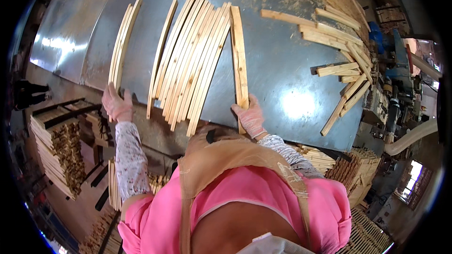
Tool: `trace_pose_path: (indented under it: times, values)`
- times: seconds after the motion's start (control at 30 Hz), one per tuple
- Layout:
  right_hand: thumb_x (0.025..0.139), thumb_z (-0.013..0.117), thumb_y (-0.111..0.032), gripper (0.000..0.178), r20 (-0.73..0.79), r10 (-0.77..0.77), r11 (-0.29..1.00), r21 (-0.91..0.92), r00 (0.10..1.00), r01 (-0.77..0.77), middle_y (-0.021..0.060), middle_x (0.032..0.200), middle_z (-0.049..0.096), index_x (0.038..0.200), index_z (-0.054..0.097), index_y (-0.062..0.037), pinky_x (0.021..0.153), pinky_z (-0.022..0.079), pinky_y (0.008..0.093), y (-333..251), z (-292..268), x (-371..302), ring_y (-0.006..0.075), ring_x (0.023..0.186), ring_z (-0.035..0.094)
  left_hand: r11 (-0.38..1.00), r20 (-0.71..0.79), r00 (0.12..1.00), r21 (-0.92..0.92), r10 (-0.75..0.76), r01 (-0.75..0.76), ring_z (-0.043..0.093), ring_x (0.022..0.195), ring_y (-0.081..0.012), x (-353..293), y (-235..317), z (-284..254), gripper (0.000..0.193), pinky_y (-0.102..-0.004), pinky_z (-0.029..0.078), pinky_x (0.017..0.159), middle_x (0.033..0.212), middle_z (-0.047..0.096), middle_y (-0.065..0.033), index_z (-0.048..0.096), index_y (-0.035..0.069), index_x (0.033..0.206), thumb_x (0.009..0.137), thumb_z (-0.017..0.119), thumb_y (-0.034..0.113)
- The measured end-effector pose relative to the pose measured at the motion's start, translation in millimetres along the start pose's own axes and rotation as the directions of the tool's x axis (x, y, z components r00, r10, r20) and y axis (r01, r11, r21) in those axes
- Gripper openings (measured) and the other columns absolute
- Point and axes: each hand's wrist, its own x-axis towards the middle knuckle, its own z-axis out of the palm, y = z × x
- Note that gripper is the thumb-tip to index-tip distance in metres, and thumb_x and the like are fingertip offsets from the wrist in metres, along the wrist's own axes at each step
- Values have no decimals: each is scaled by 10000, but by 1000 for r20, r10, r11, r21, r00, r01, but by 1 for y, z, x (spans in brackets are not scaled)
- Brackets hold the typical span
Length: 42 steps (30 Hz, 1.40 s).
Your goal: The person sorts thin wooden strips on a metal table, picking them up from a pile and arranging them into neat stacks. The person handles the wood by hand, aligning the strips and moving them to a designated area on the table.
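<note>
My left hand [117, 105], in a pinkish glove, is closed around the near end of a few narrow wooden strips [124, 42] at the left of the metal table. Between my hands lies a bundle of several long pale strips [190, 61], side by side and slightly fanned, with one strip [162, 56] a little apart on its left. My right hand [249, 116], gloved too, grips a single wider wooden strip [238, 51] near its close end, thumb on the left side. This strip leans against the bundle's far right corner.
The grey metal table [282, 66] carries scattered short wood pieces [339, 68] at right and sawdust at the back. Stacked strips [59, 150] stand at lower left, and more piles [358, 171] at lower right. Machinery with a ribbed hose [412, 137] is at far right.
</note>
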Motion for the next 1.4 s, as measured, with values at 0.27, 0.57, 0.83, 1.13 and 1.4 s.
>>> trace_pose_path:
  times: [0.27, 0.57, 0.83, 1.13, 1.4]
  values:
    - [855, 823, -430, 857, -51, -419, 904, 74, 906, 422, 279, 1377, 675, 1484, 506, 58, 1097, 507, 419, -181, -47, 148, 394, 1273, 663, 978, 29, 999, -207, 40, -33, 479, 1416, -429, -70, 45, 11, 818, -539, 374, 1208, 1526, 533, -226, 449, 38, 1580, 885, 808, 276]
    - [940, 709, -521, 888, -5, -433, 898, -92, 901, 431, 302, 1536, 561, 1584, 425, 21, 1224, 406, 450, -314, -96, 272, 427, 1468, 510, 829, 21, 999, -558, -28, 35, 529, 1325, -426, -94, 119, 12, 757, -523, 502, 1063, 1401, 567, -236, 472, 33, 1523, 856, 787, 208]
    - [895, 760, -540, 771, -282, -297, 588, -807, 912, -58, 159, 1437, 630, 1556, 532, -216, 1085, 475, 490, -27, -240, 233, 346, 1371, 549, 713, 144, 990, -695, 7, 96, 640, 1137, -350, -97, 207, 32, 650, -418, 570, 943, 1353, 578, -219, 529, -20, 1456, 895, 767, 206]
    - [919, 751, -401, 388, -379, -185, 749, -652, 907, -120, 75, 1418, 615, 1245, 746, -193, 1130, 479, 493, 202, -366, 122, 368, 1430, 466, 719, 260, 843, -667, 471, -196, 564, 1349, -454, -101, 466, -8, 694, -508, 456, 1163, 1460, 571, -297, 558, -75, 1452, 908, 779, 295]
    - [884, 767, -246, 695, -601, -31, 979, -179, 798, -97, 188, 1430, 582, 1510, 503, -104, 1124, 483, 500, 256, -401, 82, 446, 1369, 512, 483, 527, 381, -849, 760, 214, 638, 1301, -386, -209, 724, 3, 717, -446, 517, 1099, 1449, 617, -257, 482, -50, 1541, 971, 736, 302]
